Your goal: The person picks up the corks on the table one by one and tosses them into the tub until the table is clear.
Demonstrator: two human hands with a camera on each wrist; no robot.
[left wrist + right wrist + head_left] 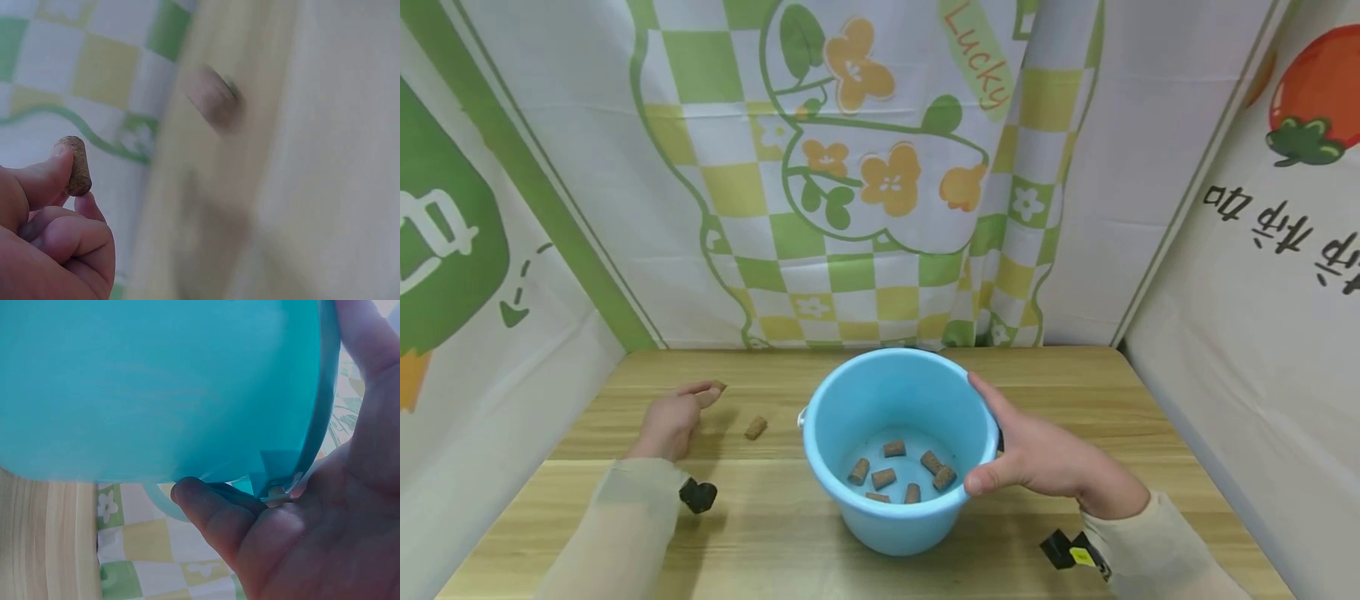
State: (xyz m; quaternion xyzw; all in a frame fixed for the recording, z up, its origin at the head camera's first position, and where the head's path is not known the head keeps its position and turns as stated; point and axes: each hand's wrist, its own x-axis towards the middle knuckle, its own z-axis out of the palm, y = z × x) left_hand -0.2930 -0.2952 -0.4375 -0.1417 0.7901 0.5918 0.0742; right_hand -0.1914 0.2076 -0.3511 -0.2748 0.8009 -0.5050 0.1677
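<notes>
A light blue bucket (902,529) stands upright on the wooden table, with several corks (883,478) lying on its bottom. My right hand (1037,450) grips its rim at the right side, and in the right wrist view the fingers curl against the blue wall (156,394). Left of the bucket, my left hand (670,421) pinches a cork (78,167) between thumb and fingers, above the table. Another cork (756,427) lies on the wood between this hand and the bucket; it looks blurred in the left wrist view.
The wooden table (760,533) reaches back to a white curtain (865,275) with green and yellow checks. Printed cloth walls close in the left and right sides. A metal handle joint (802,417) sticks out at the bucket's left rim.
</notes>
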